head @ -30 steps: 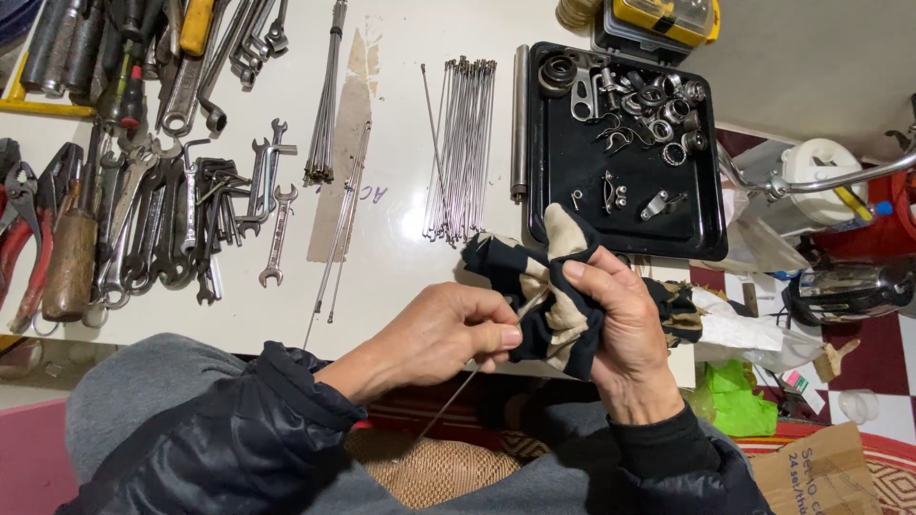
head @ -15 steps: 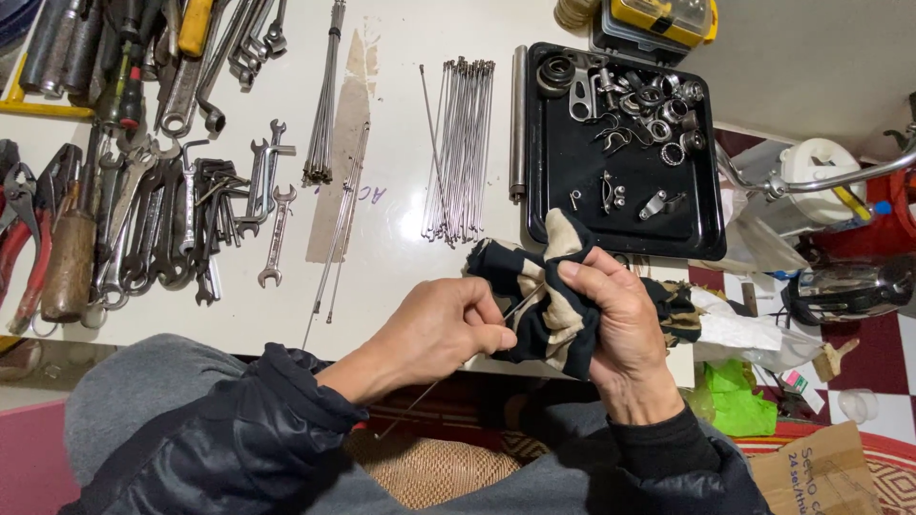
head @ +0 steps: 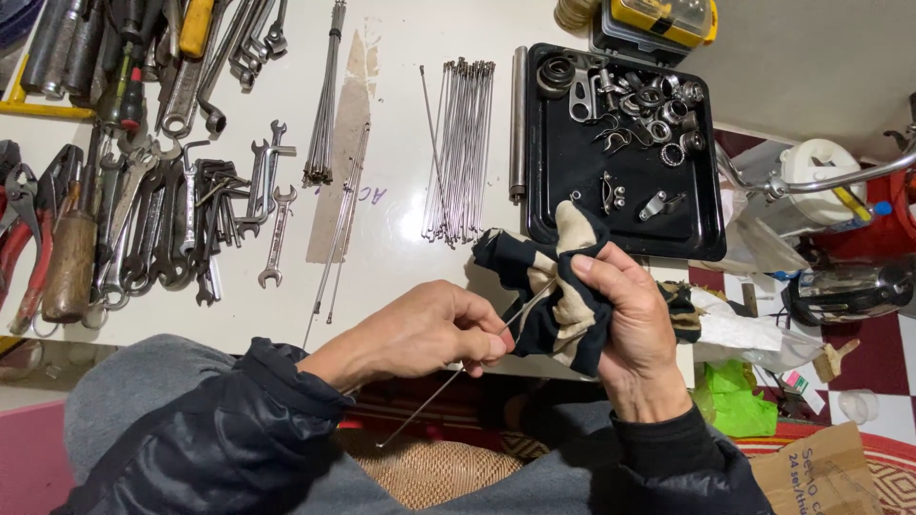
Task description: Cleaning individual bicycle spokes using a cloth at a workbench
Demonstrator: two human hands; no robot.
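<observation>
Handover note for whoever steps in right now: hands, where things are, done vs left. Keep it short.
Left hand: pinches a thin metal spoke, far end inside the rag.
Right hand: clamps a dark and beige rag around that spoke.
On the white table: a spoke pile in the middle, a smaller bundle left of it, wrenches far left, a black tray of small parts on the right.
Done: cannot tell which are wiped.
Left: probably this spoke, perhaps others.

The thin metal rod (head: 434,391) vanishes inside the dark and beige cloth (head: 553,296) bunched in the right hand's grip (head: 630,315), its upper part hidden.
</observation>
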